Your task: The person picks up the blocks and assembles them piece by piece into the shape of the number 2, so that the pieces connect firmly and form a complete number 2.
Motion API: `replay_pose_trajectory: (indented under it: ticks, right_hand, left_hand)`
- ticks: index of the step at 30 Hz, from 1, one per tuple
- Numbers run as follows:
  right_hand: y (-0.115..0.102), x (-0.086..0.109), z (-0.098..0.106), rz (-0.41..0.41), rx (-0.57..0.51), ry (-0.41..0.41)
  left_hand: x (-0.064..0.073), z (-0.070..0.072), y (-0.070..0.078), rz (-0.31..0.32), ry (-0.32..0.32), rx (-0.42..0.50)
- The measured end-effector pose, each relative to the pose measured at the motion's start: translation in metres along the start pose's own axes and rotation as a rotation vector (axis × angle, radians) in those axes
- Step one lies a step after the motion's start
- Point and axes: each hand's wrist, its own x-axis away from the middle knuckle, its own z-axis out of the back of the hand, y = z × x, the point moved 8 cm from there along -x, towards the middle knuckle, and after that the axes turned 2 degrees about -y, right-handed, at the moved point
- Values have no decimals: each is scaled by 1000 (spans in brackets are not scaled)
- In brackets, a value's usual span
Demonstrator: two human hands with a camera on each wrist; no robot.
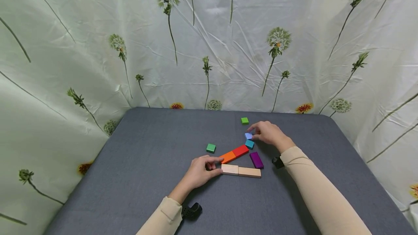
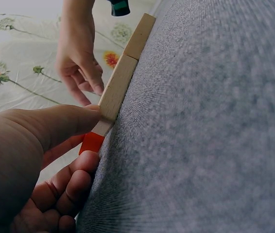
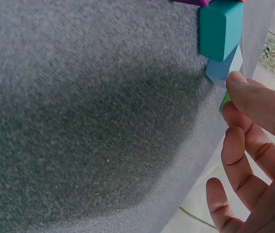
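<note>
My left hand point(image 1: 200, 171) lies at the left ends of two block rows. Its thumb touches the pale wooden block point(image 1: 230, 169), and its index finger is at the orange block point(image 1: 228, 157); the other fingers curl in. A tan wooden block point(image 1: 249, 172) continues the pale one end to end, while a red block point(image 1: 240, 151) continues the orange one. At the upper right, my right hand point(image 1: 269, 133) pinches a small light blue block point(image 1: 248, 136) between thumb and index finger. That block sits against a teal block point(image 3: 220, 31) by the red block's far end.
A purple block point(image 1: 256, 160) lies between the teal block and the tan block's right end. Left of the red-orange row stands a green block point(image 1: 210, 148). Farther back is a lime green block point(image 1: 244, 120). A flowered curtain point(image 1: 209, 39) hangs behind the grey table point(image 1: 147, 162).
</note>
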Motion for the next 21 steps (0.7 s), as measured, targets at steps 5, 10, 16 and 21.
replay_pose_trajectory:
  ticks: [5, 10, 16, 21]
  right_hand:
    - [4, 0, 3, -17, -15, 10]
    - [7, -3, 6, -47, -34, 19]
    - [8, -4, 12, -64, -47, 47]
    - [7, -7, 14, -92, -45, 49]
  left_hand:
    - [0, 0, 0, 2, -6, 5]
    - [0, 1, 1, -2, -7, 6]
    - [0, 1, 1, -3, -10, 3]
    - [0, 0, 0, -5, -10, 11]
